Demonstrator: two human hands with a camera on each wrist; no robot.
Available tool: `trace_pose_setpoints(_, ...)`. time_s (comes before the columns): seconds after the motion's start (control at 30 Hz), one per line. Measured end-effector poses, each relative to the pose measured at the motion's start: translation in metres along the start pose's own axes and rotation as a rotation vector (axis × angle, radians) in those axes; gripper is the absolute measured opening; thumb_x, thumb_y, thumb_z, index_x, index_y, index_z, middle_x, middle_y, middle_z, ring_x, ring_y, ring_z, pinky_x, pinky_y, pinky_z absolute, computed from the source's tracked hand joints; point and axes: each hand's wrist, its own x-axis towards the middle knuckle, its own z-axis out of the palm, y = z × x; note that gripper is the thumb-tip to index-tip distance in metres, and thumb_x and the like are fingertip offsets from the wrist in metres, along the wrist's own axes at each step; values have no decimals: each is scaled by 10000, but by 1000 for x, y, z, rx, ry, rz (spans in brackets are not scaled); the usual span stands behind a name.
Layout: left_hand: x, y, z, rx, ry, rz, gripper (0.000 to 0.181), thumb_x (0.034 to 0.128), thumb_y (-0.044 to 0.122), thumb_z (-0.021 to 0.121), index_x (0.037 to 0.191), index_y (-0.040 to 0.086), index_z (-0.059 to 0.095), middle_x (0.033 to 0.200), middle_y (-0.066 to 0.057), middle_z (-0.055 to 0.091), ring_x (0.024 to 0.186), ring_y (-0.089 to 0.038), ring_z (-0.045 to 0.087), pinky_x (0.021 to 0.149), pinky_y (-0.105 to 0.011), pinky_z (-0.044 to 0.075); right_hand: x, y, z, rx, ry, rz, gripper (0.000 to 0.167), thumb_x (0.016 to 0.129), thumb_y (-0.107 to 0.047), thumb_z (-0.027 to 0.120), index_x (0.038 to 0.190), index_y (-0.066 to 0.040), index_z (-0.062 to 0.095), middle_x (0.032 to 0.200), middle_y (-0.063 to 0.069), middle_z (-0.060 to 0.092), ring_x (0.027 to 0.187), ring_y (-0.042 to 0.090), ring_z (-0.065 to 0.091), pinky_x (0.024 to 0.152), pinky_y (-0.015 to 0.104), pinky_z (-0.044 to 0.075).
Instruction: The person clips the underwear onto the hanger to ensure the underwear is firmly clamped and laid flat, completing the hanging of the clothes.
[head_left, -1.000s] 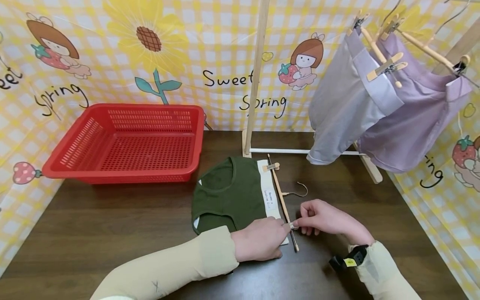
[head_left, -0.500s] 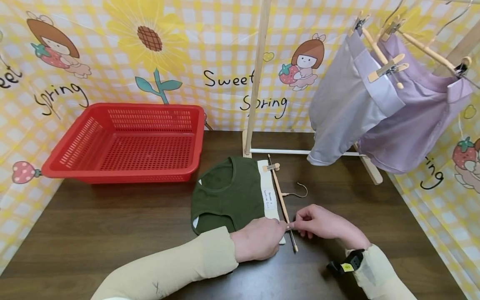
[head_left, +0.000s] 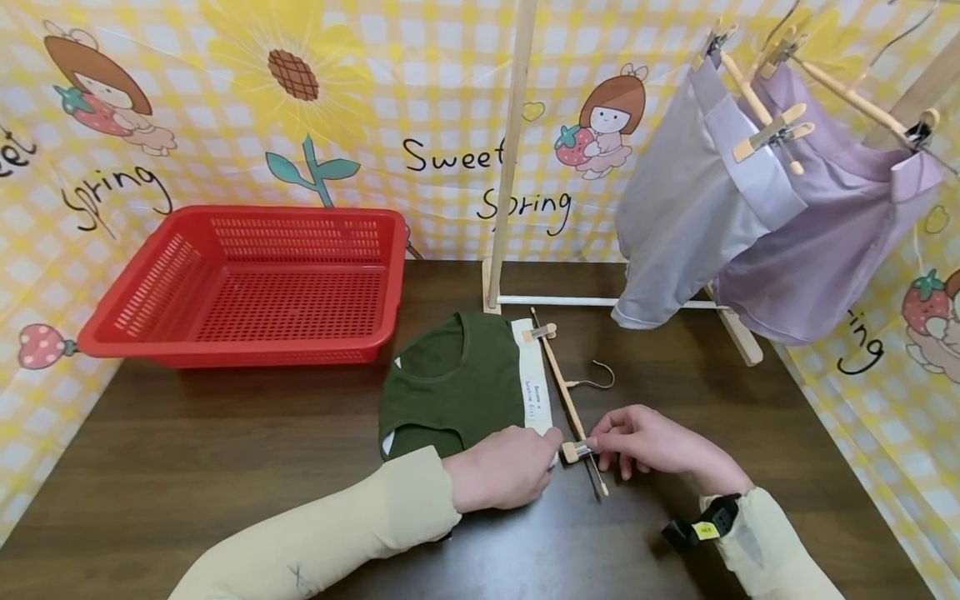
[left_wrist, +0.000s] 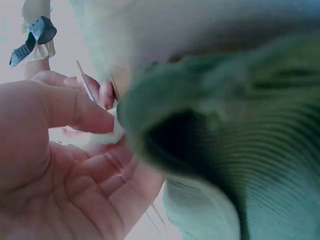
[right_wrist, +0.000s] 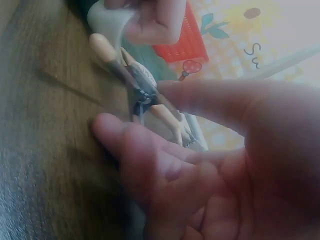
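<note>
Dark green underpants (head_left: 463, 379) with a white waistband (head_left: 531, 379) lie on the table, waistband toward the right. My left hand (head_left: 501, 468) pinches the near end of that waistband between thumb and fingers; in the left wrist view the green cloth (left_wrist: 215, 130) bunches beside the fingers. A wooden clip hanger (head_left: 564, 387) lies along the waistband. Its far clip (head_left: 540, 332) grips the waistband's far corner. My right hand (head_left: 648, 442) pinches the near clip (head_left: 576, 451), which stands apart from the cloth; the right wrist view shows the clip (right_wrist: 145, 95) between thumb and fingertips.
A red plastic basket (head_left: 390, 333) stands at the back left. Behind the hanger rises a wooden rack (head_left: 510, 167) with a white bottom bar (head_left: 558, 301). Grey shorts (head_left: 678, 200) and purple shorts (head_left: 832, 225) hang from it on clip hangers. A patterned cloth (head_left: 450, 83) covers the wall.
My left hand has drawn the waistband's near end leftward, away from the near clip, which now shows fully. The hanger's near end has shifted slightly right, with my right hand still at the clip.
</note>
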Motion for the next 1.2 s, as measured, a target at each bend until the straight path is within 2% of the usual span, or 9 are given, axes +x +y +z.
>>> trace_pose_setpoints(0.17, -3, -7, 0, -29, -3, -12, 71, 952, 124, 647, 951, 93, 583, 644, 14, 509, 536, -122, 535, 504, -261, 442, 0, -1, 2, 3, -49, 6, 235, 1012, -243, 600, 915, -28, 605, 669, 97, 651, 468, 148, 538, 422, 234, 382)
trace_pose_setpoints(0.27, -3, -8, 1, -39, -12, -34, 95, 949, 147, 656, 956, 77, 593, 664, 7, 521, 543, -122, 542, 507, -264, 450, 1, 1, 4, 26, -66, 18, 266, 989, -269, 640, 884, -36, 568, 628, 107, 643, 432, 141, 522, 409, 227, 369)
trace_pose_setpoints(0.47, -3, -8, 1, -73, -58, -79, 149, 942, 202, 657, 979, 71, 596, 709, -7, 544, 598, -134, 561, 568, -283, 478, 1, 8, 2, 42, -128, 13, 342, 960, -316, 703, 840, -1, 645, 648, 112, 678, 468, 126, 595, 414, 201, 347)
trace_pose_setpoints(0.73, -2, -9, 3, -99, -70, -70, 168, 986, 252, 606, 972, 85, 592, 730, 12, 532, 628, -129, 551, 615, -286, 478, -14, 3, -4, -125, -175, 6, 362, 895, -335, 781, 703, -47, 677, 567, 68, 648, 407, 88, 517, 416, 227, 422)
trace_pose_setpoints(0.8, -2, -9, 3, -94, -80, -54, 171, 984, 251, 616, 954, 84, 593, 726, 18, 530, 610, -126, 539, 598, -279, 470, -17, 3, -6, -130, -206, 1, 343, 879, -321, 800, 711, -54, 664, 579, 68, 655, 415, 88, 525, 427, 231, 441)
trace_pose_setpoints(0.9, -3, -9, 3, -49, -73, -33, 174, 963, 252, 661, 903, 102, 597, 705, 26, 524, 585, -127, 528, 571, -273, 460, -18, 7, -7, -82, -239, -15, 303, 899, -283, 778, 763, -48, 644, 603, 77, 666, 435, 89, 550, 425, 212, 425)
trace_pose_setpoints(0.97, -3, -8, 4, -9, -63, -13, 181, 952, 255, 682, 867, 120, 596, 688, 33, 520, 573, -126, 523, 554, -272, 454, -18, 10, -6, -22, -231, -10, 296, 930, -261, 744, 789, -29, 627, 611, 88, 668, 443, 95, 561, 417, 199, 396)
trace_pose_setpoints(1.03, -4, -8, 5, 6, -52, 7, 194, 959, 256, 679, 833, 137, 592, 674, 40, 515, 567, -125, 522, 543, -276, 454, -16, 12, -3, 34, -187, 3, 306, 956, -271, 711, 808, -15, 631, 608, 81, 662, 448, 90, 561, 414, 191, 369)
trace_pose_setpoints(1.2, -5, -8, 7, -60, -9, 61, 289, 1002, 229, 615, 720, 184, 572, 623, 76, 503, 553, -83, 508, 543, -258, 447, -9, 14, 6, 139, -57, 35, 341, 971, -320, 694, 838, -8, 660, 605, 45, 635, 470, 77, 533, 427, 194, 349)
